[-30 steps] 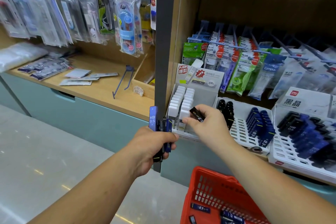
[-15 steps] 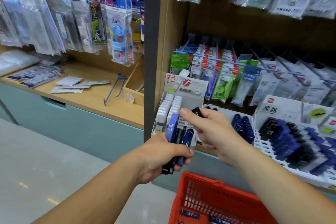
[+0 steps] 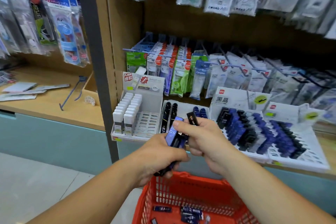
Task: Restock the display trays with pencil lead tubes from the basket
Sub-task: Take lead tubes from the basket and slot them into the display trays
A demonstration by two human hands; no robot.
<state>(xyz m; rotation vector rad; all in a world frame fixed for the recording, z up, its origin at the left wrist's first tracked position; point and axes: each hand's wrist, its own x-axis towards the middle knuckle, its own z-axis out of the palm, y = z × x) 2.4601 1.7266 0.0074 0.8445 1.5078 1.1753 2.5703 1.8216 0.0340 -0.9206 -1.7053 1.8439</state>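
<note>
A: Where's the camera?
B: Head-worn, wide-angle, looking forward and down, close over the left hand and right hand, facing the shelf; basket at the bottom edge.

Your left grip and right grip are bare hands. Your left forearm and right forearm are bare too, uncovered from the wrists down to the frame's lower edge.

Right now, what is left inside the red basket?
A few dark blue lead tubes lie loose on the floor of the red basket. The right forearm covers its right side, and its near end runs out of frame, so the count cannot be told.
</note>
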